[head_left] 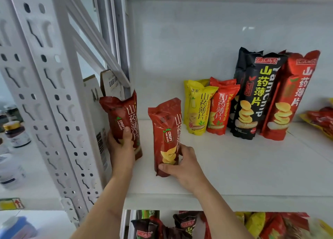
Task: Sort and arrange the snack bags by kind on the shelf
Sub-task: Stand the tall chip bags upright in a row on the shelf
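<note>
White metal shelf [234, 166], one tier, seen from just above its front edge. Two dark-red yam-chip bags stand upright at its left end, one in each hand.

Left hand [120, 148] grips the left dark-red bag [124, 119] low on its body: thumb pressed across the front, other fingers wrapped round the far side and mostly hidden. This bag stands at the far left of the shelf, against the perforated white upright [54, 94].

Right hand [182, 164] holds the second dark-red bag [166, 130] at its base, thumb lying across the bottom front, fingers curled round the right edge. Bag stands near the front edge, just right of the first, not touching it.

Further back and right, a row stands along the rear wall: a small yellow bag [198, 108], a small orange-red bag [220, 108] touching it, a tall black bag [252, 98], then a tall red bag [286, 98], the tall ones leaning left. Loose red and yellow packets [320, 119] lie flat at the far right edge.

Cardboard box flaps [100, 87] show behind the upright. Jars [16, 132] sit on a surface to the left. More bags [180, 224] crowd the shelf below.
</note>
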The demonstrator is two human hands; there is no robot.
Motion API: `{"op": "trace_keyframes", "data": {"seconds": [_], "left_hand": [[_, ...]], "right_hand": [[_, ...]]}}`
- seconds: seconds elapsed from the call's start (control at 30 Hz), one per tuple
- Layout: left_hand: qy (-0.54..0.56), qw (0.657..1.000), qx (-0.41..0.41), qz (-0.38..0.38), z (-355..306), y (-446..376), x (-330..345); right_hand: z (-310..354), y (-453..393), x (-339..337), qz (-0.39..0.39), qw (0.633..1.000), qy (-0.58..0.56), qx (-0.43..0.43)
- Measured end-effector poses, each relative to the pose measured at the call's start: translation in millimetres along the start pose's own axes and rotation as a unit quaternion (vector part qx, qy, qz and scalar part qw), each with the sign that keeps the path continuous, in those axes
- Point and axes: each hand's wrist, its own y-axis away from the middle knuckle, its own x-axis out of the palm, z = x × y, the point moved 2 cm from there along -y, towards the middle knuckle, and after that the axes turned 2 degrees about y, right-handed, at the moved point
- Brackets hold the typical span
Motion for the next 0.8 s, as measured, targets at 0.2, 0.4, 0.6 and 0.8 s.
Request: {"op": "trace_keyframes", "data": {"seconds": [0.2,0.4,0.6,0.8], "left_hand": [[0.036,0.992,0.016,0.123,-4,12,29],[0.060,0.975,-0.028,0.210,-7,27,68],[0.056,0.961,-0.040,0.268,-6,28,80],[0.035,0.968,0.056,0.242,-21,39,66]], "right_hand": [[-5,3,-19,-0.009,0.999,-0.037,0.015],[-10,5,-20,-0.055,0.998,-0.023,0.009],[-13,2,-19,-0.068,0.997,-0.027,0.001],[-19,-5,-15,-0.102,0.995,-0.010,-0.002]]}}
